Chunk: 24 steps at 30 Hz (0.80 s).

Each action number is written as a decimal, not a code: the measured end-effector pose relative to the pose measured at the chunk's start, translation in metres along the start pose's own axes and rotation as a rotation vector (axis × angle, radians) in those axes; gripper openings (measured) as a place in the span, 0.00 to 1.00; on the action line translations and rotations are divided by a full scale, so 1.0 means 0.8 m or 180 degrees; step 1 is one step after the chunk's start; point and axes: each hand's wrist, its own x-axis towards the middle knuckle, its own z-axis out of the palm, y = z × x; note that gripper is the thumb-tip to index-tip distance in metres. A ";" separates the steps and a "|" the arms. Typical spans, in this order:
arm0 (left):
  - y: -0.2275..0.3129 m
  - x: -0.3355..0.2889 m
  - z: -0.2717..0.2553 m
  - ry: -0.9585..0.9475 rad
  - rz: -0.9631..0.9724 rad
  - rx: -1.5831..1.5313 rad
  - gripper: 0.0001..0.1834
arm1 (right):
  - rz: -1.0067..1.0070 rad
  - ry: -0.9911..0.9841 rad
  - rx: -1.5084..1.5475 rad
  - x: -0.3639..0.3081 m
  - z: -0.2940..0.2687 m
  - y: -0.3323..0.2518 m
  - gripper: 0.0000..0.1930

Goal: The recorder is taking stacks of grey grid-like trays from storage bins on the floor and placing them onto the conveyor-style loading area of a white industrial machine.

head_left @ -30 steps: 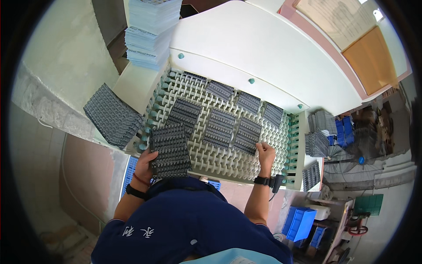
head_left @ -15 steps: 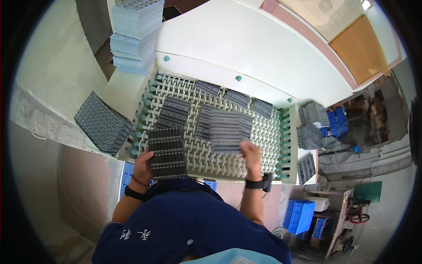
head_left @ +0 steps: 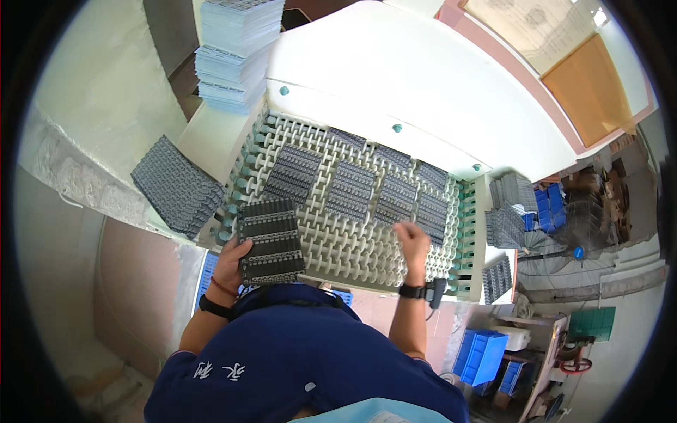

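Observation:
My left hand (head_left: 229, 264) grips the left side of a dark panel (head_left: 271, 243) with pale rows of small parts, held near my waist at the conveyor's near edge. Whether it is a single panel or a stack, I cannot tell. My right hand (head_left: 413, 248) is over the conveyor with its fingers curled and nothing visible in them. Just beyond its fingertips lies a grey panel (head_left: 396, 199). Similar panels (head_left: 350, 189) lie side by side in a row on the pale roller conveyor (head_left: 338, 250), with another row farther back, partly under the white cover.
A tilted stack of grey panels (head_left: 176, 187) rests at the conveyor's left side. Behind it rises a tall pile of light-blue sheets (head_left: 236, 67). More panel stacks (head_left: 505, 227) stand on the right. A fan (head_left: 577, 250) and blue crates (head_left: 481, 354) are farther right.
The grey panel that was blurred by my right hand now lies on the conveyor, let go. My right hand is beside the row. The whole view has shifted slightly to the right.

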 end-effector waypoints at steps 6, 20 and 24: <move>-0.012 0.005 -0.004 0.0034 -0.0302 0.0164 0.21 | 0.0376 -0.2485 0.1364 -0.085 0.116 -0.116 0.13; 0.021 -0.029 -0.027 -0.0296 -0.0001 -0.0387 0.29 | 0.0732 -0.2000 0.1705 -0.085 0.151 -0.090 0.12; 0.014 -0.026 -0.029 -0.0191 -0.0071 -0.0332 0.26 | 0.0883 -0.2151 0.1666 -0.099 0.178 -0.112 0.12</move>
